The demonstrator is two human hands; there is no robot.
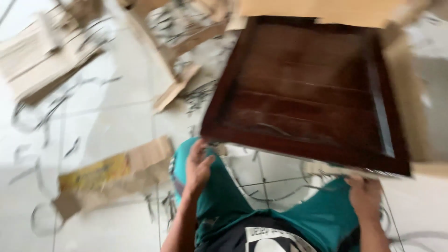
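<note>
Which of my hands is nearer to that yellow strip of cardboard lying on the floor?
Left. Your left hand grips the near left corner of the dark wooden panel, beside the yellow cardboard strip. Your right hand holds the panel's near right edge, farther away.

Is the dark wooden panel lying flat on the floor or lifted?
Lifted: both hands, left hand and right hand, grip the dark wooden panel by its near edge.

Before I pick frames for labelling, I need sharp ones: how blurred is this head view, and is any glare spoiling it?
Head view: motion blur smears everything; cardboard scraps and floor streak most, the dark wooden panel keeps soft edges. The left hand and right hand are readable but fuzzy. The pale floor looks washed out at upper left; a faint sheen lies on the panel.
</note>
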